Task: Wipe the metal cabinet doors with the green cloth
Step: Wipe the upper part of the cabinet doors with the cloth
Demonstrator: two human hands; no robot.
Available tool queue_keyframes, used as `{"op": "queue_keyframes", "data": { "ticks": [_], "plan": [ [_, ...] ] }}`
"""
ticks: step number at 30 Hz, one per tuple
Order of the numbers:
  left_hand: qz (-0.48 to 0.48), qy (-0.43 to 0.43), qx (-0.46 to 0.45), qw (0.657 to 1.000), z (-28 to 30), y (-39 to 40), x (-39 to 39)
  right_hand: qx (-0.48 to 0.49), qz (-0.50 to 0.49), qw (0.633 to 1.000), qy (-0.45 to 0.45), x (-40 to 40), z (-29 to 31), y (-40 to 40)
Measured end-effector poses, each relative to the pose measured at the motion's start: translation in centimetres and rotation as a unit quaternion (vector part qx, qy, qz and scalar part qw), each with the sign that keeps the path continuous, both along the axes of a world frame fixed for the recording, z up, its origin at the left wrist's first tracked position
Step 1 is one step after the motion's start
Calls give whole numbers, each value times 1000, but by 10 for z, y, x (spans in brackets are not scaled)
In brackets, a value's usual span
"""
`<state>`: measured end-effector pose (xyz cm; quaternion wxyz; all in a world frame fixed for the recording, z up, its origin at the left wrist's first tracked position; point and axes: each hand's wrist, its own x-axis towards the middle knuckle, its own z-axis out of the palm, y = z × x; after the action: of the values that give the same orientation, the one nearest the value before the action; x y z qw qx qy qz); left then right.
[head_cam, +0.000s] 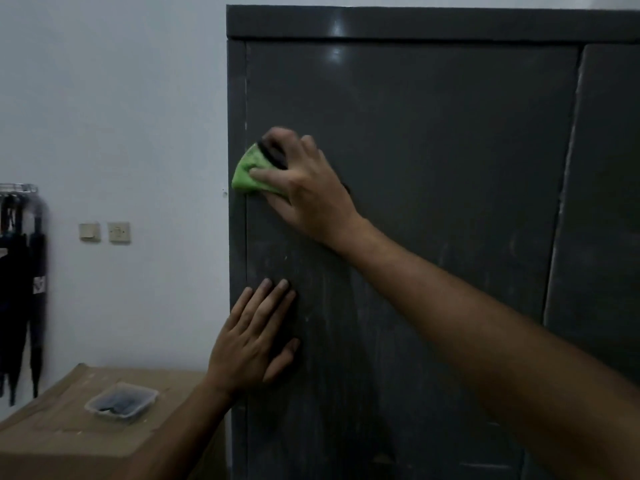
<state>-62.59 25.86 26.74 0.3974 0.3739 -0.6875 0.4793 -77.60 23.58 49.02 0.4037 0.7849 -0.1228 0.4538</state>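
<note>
A dark grey metal cabinet fills the right of the head view; its left door (433,150) is closed and streaked with dust lower down. My right hand (304,188) presses a folded green cloth (247,171) with a dark edge against that door near its left edge, at mid height. Below it my left hand (256,337) lies flat on the same door, fingers spread, holding nothing. The right door (602,220) shows at the frame's right edge.
A cardboard box (62,431) stands at lower left against the cabinet's side, with a clear plastic container (121,400) on top. Dark items (20,289) hang on the white wall at far left. Two wall switches (104,232) sit beside them.
</note>
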Motion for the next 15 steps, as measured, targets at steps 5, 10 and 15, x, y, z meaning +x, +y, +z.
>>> {"op": "queue_keyframes", "data": {
  "ticks": [5, 10, 15],
  "plan": [
    [-17, 25, -23, 999, -9, -4, 0, -6, 27, 992, 121, 22, -83, 5],
    [2, 49, -35, 998, -22, -4, -5, 12, -20, 1000, 21, 3, -36, 5],
    [-5, 60, -33, 998, -33, -4, -5, -31, -27, 988, 149, 3, -103, 7]
  ]
}}
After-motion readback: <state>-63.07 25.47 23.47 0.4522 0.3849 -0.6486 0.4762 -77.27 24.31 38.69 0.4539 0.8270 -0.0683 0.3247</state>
